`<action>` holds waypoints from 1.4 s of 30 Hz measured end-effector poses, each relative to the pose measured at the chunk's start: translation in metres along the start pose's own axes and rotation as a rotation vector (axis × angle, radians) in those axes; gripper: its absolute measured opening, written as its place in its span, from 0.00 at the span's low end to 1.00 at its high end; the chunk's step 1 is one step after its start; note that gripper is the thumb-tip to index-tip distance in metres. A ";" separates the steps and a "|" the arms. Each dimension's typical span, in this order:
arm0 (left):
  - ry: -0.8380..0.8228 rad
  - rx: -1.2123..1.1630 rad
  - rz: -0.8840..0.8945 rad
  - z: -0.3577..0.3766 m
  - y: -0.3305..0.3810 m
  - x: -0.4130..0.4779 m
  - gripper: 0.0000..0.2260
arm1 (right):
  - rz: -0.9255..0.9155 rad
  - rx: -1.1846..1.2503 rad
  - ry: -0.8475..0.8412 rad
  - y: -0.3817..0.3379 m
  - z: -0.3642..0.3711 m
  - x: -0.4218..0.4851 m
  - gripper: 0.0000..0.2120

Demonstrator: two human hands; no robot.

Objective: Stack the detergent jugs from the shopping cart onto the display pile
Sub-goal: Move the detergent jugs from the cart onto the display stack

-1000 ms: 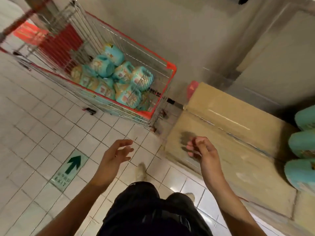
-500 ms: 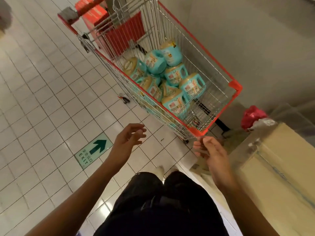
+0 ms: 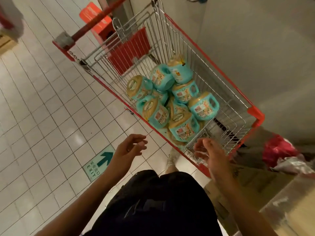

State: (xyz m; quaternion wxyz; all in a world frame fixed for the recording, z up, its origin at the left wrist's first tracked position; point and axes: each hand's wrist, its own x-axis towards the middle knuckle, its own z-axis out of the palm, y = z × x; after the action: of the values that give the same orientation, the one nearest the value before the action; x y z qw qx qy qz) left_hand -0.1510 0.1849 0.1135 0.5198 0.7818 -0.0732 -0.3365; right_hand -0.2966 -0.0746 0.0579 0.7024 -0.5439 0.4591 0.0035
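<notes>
A: Where are the jugs, and what are the hands doing?

B: The teal plastic detergent jugs with tan caps (image 3: 185, 91) lie heaped in the silver wire shopping cart with red trim (image 3: 255, 113), toward its near end; the display pile is out of view. The left hand (image 3: 129, 149) hangs over the white tiled floor (image 3: 51, 116) left of the cart, fingers loosely spread, holding nothing; the right hand (image 3: 209, 154) is over the cart's near corner, fingers relaxed and empty too.

A: Which hand is better placed?

B: The right, I judge; the nearest jug (image 3: 184, 128) lies just far and slightly left of its fingertips (image 3: 198, 150), apart from them; the left hand would have the cart's side rail to cross. The jug's long axis seems to run near to far, cap at the far end, handle on its right side; a reach forward and down should meet that handle.

A: How many of each?

B: Seven jugs show plainly, at least two more half buried among them; one cart; one brown cardboard box (image 3: 252, 183) and one red plastic bag (image 3: 277, 149) on the right.
</notes>
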 end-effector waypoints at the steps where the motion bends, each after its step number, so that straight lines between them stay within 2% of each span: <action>1: -0.012 0.005 -0.011 0.001 0.003 0.011 0.18 | 0.000 -0.006 -0.002 -0.007 0.002 0.013 0.15; 4: -0.058 0.036 -0.078 0.011 0.007 0.058 0.19 | 0.015 -0.072 -0.006 -0.028 0.007 0.061 0.14; 8: -0.117 0.063 -0.189 0.040 -0.006 0.124 0.11 | 0.035 -0.104 0.023 -0.041 0.014 0.132 0.12; 12: -0.222 0.145 -0.308 0.084 -0.039 0.190 0.06 | 0.128 -0.247 0.072 -0.036 0.021 0.203 0.11; 17: -0.211 0.094 -0.595 0.134 -0.089 0.253 0.15 | 0.266 -0.432 0.116 -0.003 0.035 0.273 0.11; 20: -0.207 0.056 -0.723 0.150 -0.118 0.282 0.31 | 0.338 -0.503 0.149 0.025 0.034 0.309 0.16; 22: -0.225 0.073 -0.777 0.154 -0.135 0.295 0.36 | 0.394 -0.503 0.185 0.039 0.030 0.329 0.20; 25: -0.352 -0.006 -0.672 0.159 -0.157 0.312 0.25 | 0.478 -0.536 0.194 0.055 0.029 0.355 0.21; 28: -0.399 -0.015 -0.505 0.170 -0.176 0.327 0.36 | 0.513 -0.546 0.120 0.063 0.033 0.373 0.22; 31: -0.355 -0.039 -0.561 0.178 -0.188 0.332 0.43 | 0.566 -0.430 0.068 0.071 0.037 0.383 0.26; 33: -0.331 -0.056 -0.533 0.180 -0.198 0.331 0.42 | 0.630 -0.299 0.044 0.070 0.039 0.380 0.22; 36: -0.352 -0.112 -0.451 0.177 -0.196 0.331 0.37 | 0.647 -0.292 0.031 0.063 0.036 0.378 0.19; 40: -0.253 -0.053 -0.442 0.165 -0.170 0.326 0.35 | 0.649 -0.292 -0.058 0.031 0.025 0.363 0.32; 42: -0.195 -0.023 -0.439 0.155 -0.151 0.322 0.37 | 0.642 -0.294 -0.096 0.009 0.021 0.352 0.35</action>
State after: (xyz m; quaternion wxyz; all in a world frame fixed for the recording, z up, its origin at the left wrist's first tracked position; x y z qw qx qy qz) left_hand -0.0342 -0.0154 -0.1982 0.4336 0.7368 0.0528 -0.5161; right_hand -0.0842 -0.2292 -0.1779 0.6004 -0.4665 0.5676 0.3156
